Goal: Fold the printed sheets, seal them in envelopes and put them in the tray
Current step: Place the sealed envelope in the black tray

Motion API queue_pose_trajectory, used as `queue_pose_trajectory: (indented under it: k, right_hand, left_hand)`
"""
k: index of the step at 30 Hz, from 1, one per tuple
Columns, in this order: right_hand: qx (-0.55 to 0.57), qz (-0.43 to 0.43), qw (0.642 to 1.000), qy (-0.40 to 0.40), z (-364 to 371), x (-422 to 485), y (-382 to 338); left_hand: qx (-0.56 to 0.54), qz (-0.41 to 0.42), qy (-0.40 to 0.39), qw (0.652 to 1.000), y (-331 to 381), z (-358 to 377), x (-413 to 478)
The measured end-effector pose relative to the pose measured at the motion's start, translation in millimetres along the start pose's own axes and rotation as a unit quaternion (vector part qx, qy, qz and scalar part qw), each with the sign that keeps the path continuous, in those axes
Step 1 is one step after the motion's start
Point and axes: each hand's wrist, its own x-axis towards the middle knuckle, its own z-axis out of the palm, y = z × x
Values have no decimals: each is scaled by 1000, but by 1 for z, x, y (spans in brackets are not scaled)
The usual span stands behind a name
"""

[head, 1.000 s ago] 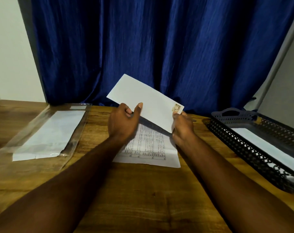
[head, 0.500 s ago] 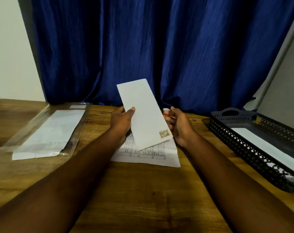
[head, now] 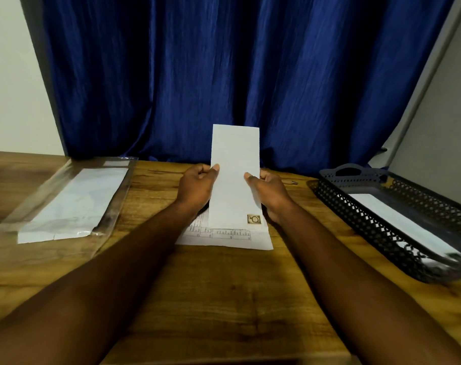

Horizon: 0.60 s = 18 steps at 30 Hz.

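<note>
A white envelope (head: 234, 169) with a small brown stamp at its lower right corner stands upright on its short end above the table's middle. My left hand (head: 197, 188) pinches its left edge and my right hand (head: 267, 189) pinches its right edge. Under it a printed sheet (head: 232, 235) with a table of figures lies flat on the wood, mostly hidden by the envelope and my hands. The black mesh tray (head: 355, 214) stands at the right and holds a white envelope (head: 398, 222).
A clear plastic sleeve (head: 53, 196) with white envelopes inside lies at the left of the wooden table (head: 224, 299). A blue curtain (head: 224, 75) hangs close behind the table. A small dark object (head: 294, 183) lies near the tray's back corner.
The envelope has turned from slanting across to standing upright, its stamp end swinging down toward me. My right hand let go briefly and now pinches the right edge again.
</note>
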Motion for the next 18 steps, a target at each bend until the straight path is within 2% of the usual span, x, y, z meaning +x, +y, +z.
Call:
queue_pose_trajectory:
  k: [5, 9, 12, 14, 18]
  right_hand:
    - [73, 26, 996, 41, -22, -1, -20]
    - [93, 36, 992, 82, -57, -7, -37]
    - [82, 50, 989, 113, -93, -15, -52]
    - [64, 54, 986, 145, -118, -24, -63]
    - [-45, 18, 979, 198, -173, -38, -82]
  left_hand:
    - [-27, -19, 26, 999, 9, 17, -8]
    - [-34, -7, -6, 999, 26, 49, -20]
    - [-76, -30, -32, 996, 32, 83, -32]
    - [-46, -20, -61, 997, 36, 105, -42]
    - [-38, -20, -101, 994, 41, 149, -65]
